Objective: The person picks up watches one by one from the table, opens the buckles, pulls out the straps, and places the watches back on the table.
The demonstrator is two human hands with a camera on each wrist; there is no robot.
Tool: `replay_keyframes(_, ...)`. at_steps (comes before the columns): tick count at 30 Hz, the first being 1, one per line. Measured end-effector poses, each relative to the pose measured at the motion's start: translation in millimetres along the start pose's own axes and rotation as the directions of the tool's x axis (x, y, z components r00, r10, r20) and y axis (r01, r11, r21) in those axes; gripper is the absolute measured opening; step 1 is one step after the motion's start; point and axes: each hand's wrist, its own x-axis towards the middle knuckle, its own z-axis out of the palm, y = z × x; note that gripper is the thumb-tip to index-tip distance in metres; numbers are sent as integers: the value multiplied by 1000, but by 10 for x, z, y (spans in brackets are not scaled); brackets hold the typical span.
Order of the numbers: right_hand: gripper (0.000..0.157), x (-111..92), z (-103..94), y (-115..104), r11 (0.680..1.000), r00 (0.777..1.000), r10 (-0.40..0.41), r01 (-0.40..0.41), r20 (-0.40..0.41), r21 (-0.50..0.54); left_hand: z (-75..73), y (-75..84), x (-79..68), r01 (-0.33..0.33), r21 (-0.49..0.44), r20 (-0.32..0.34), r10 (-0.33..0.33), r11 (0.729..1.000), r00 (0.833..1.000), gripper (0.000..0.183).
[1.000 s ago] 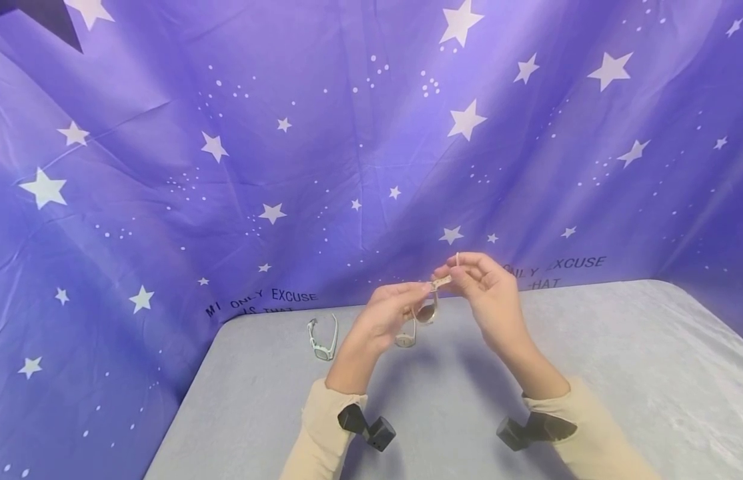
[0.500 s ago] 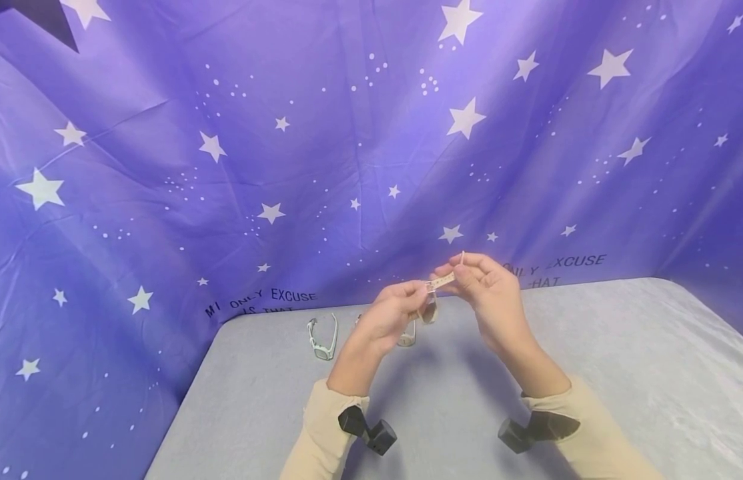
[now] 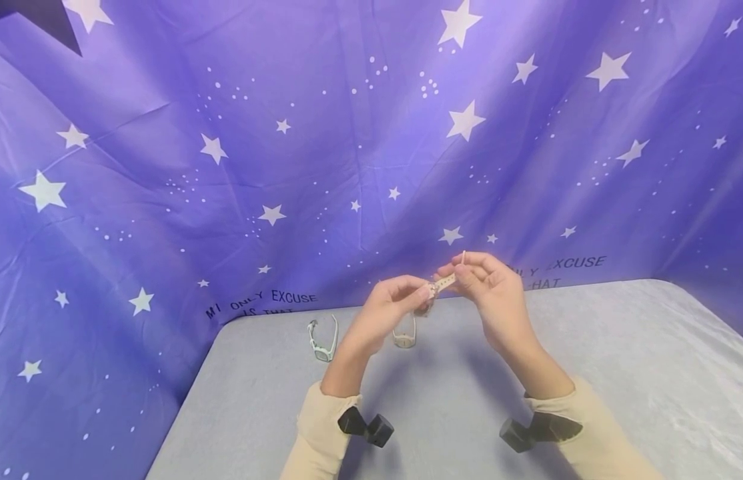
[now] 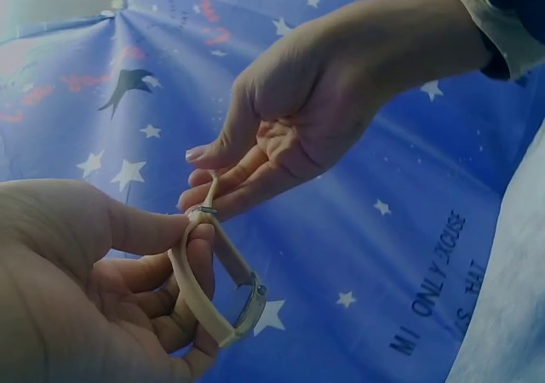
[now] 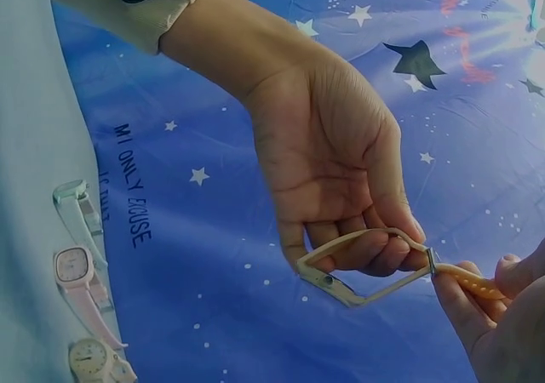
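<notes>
A cream wristwatch (image 4: pixel 249 306) is held in the air between both hands, its strap closed into a loop through the metal buckle (image 4: pixel 207 210). My left hand (image 3: pixel 388 313) pinches the strap beside the buckle with thumb and fingers. With thumb and fingertips, my right hand (image 3: pixel 493 297) pinches the strap's free end (image 5: pixel 467 279), whose row of holes shows. In the head view, the left fingers mostly hide the watch's case; the left wrist view shows it hanging at the loop's far side.
On the grey table (image 3: pixel 275 413) lie a mint-green watch (image 3: pixel 322 350), a beige watch (image 3: pixel 404 340) and a pink watch (image 5: pixel 75 265), the pink one hidden in the head view. Behind the table hangs a purple-blue star curtain (image 3: pixel 323 147).
More of the strap's free end came into view between the hands, and the right hand moved slightly right. The left thumb has shifted along the strap; the hanging case is now mostly covered.
</notes>
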Motion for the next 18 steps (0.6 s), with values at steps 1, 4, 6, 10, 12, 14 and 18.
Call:
replay_keyframes(1, 12, -1, 4, 1, 1000, 1000, -4, 4, 2, 2, 2, 6, -4, -4, 16, -10, 4, 1000, 1000, 23)
replay_keyframes(4, 16, -2, 12, -1, 1000, 1000, -12, 12, -1, -2, 17, 14, -11, -25, 69, -40, 28, 997, 999, 22)
replay_keyframes(6, 17, -3, 13, -5, 1000, 1000, -11, 11, -13, -9, 30, 15, -13, -45, 104, -58, 51, 994, 997, 21)
replay_keyframes(10, 16, -1, 15, -20, 1000, 999, -4, 3, -37, -16, 37, 7, -16, -109, 171, -89, 125, 979, 988, 23)
replay_keyframes(12, 18, 0, 16, -26, 1000, 999, -1, 0, -42, -18, 32, 2, -20, -146, 203, -93, 168, 968, 981, 24)
replay_keyframes(14, 21, -1, 17, -33, 1000, 999, -2, 1, -37, -21, 26, -4, -19, -178, 247, -88, 205, 953, 975, 21)
replay_keyframes(18, 18, -1, 21, -46, 999, 999, 7, -8, -38, -36, 23, -9, -21, -212, 327, -58, 243, 921, 968, 12)
